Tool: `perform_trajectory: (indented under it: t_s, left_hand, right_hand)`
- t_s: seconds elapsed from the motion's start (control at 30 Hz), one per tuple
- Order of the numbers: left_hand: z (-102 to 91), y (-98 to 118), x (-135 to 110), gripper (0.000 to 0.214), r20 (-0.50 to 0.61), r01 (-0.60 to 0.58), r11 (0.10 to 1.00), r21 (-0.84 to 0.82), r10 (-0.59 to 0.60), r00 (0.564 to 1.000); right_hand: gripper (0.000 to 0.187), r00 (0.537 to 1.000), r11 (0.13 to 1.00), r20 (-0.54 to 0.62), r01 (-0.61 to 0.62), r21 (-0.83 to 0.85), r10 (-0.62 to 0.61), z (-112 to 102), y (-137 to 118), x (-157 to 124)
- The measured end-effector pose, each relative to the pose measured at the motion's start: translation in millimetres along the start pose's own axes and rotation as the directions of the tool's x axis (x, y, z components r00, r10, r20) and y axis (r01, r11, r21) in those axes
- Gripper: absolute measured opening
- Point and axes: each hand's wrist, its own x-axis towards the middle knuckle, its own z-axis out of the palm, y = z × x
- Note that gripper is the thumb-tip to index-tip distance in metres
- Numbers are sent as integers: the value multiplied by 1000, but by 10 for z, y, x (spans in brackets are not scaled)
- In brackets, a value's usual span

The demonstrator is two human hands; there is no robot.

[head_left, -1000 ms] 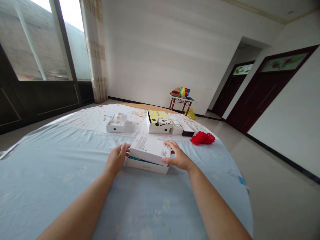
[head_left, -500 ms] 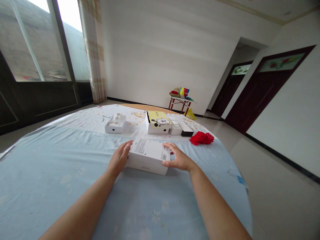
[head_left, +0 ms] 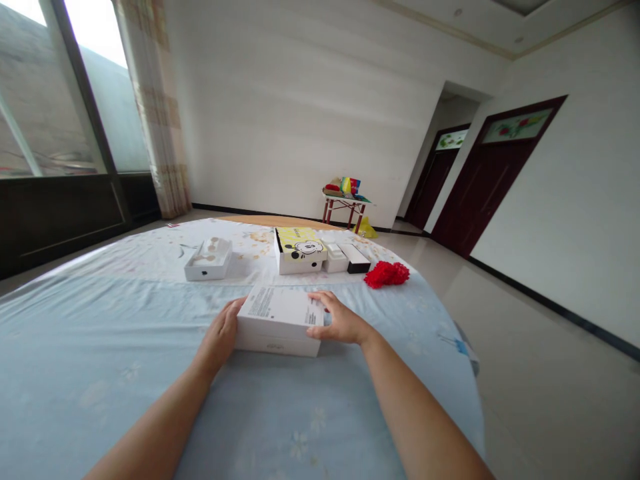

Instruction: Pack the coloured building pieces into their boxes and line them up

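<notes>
A white box (head_left: 285, 313) with small dark print on its top lies on the light blue tablecloth in front of me. My left hand (head_left: 223, 333) is pressed along its left side, fingers together and partly hidden behind the edge. My right hand (head_left: 340, 321) grips the right end, with the thumb at the near corner and the fingers over the far corner. Beyond it on the left is an open white box (head_left: 209, 260) with a pale insert. Farther back stands a yellow and white box with a cartoon mouse face (head_left: 301, 252).
Beside the cartoon box are a small white box (head_left: 335, 258) and a black and white box (head_left: 357, 259). A red fluffy bundle (head_left: 387, 274) lies to their right. The round table's cloth (head_left: 125, 400) has a curved right edge. A small side table (head_left: 345, 200) stands by the wall.
The camera view has turned, so everything sits farther left in the picture. The white box has turned slightly, its front edge now more level. Both hands stay on it.
</notes>
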Motion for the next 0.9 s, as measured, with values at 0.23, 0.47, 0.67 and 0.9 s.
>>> perform_trajectory:
  t_s: [0.23,0.47,0.67,0.9]
  left_hand:
    - [-14,-34,-13,57,-30,29,999,-26,-30,999]
    - [-57,-125,-10,59,-197,123,989,-83,-137,971]
    - [-65,-95,-34,61,-99,152,982,-116,-163,982]
    - [-92,-99,-28,60,-242,166,975,-151,-199,950]
  right_hand:
    - [109,999,993,-3,-52,104,52,-103,4,-33]
    - [130,971,972,173,-190,139,165,-106,83,-104]
    - [125,980,977,124,-173,125,157,-28,79,-100]
    - [113,990,980,13,-140,141,139,55,64,-49]
